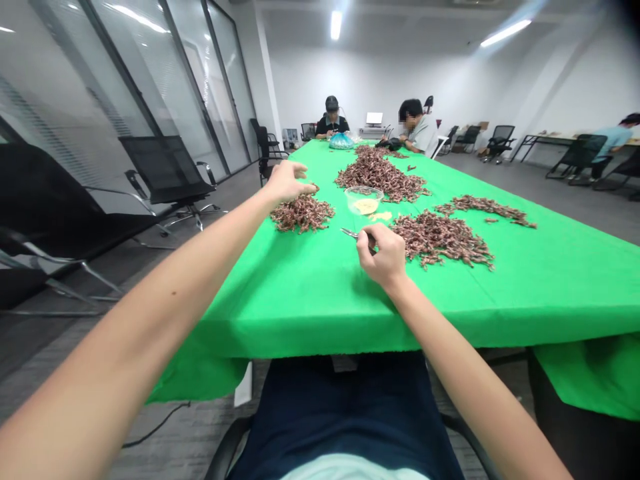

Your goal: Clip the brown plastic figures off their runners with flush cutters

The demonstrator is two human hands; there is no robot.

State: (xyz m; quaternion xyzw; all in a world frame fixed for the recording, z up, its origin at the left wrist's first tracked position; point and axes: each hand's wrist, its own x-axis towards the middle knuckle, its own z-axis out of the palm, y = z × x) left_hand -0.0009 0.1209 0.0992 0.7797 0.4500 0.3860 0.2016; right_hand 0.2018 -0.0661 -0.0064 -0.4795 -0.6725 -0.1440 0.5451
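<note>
My left hand (pixel 289 181) hovers over a small pile of knobbly reddish-brown pieces (pixel 301 215), thumb and fingers spread apart. One brown piece shows by the thumb tip; whether it touches the thumb is unclear. My right hand (pixel 383 253) is closed around a small metal tool (pixel 349 233) with two narrow jaws pointing left; most of its handle is hidden in the fist. Right of that hand lies a wider pile of the same brown pieces (pixel 443 239). Just beyond it stands a clear plastic bowl (pixel 364 201) holding pale yellow bits, with more yellow bits (pixel 381 216) on the cloth.
A green cloth (pixel 310 293) covers the long table. A large brown heap (pixel 380 175) lies behind the bowl, and a strip of pieces (pixel 493 208) at right. Two people sit at the far end near a blue bag (pixel 341 141). Black chairs (pixel 167 170) stand at left.
</note>
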